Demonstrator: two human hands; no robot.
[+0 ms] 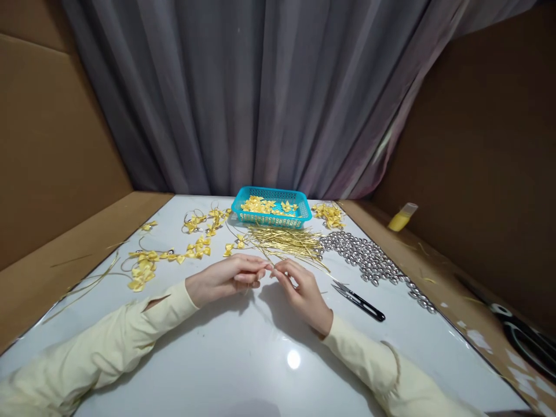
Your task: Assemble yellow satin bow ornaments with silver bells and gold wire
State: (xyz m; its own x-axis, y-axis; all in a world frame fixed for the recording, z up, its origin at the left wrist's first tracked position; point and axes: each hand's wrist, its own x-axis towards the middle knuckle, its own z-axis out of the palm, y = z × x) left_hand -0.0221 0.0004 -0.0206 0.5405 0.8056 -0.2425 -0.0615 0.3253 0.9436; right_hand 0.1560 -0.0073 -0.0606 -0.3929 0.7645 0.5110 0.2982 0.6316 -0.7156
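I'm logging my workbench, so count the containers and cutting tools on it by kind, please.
Turquoise basket: 1
Black thread snips: 1
Large scissors: 1
Yellow bottle: 1
Total: 4

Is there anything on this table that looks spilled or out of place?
Nothing looks spilled. The bows lie loosely scattered at the left, some more outside the basket at its right. A yellow bottle lies tipped on the cardboard ledge.

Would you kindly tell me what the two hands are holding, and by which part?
The left hand and right hand meet fingertip to fingertip over the table, apparently pinching something thin; what it is cannot be told.
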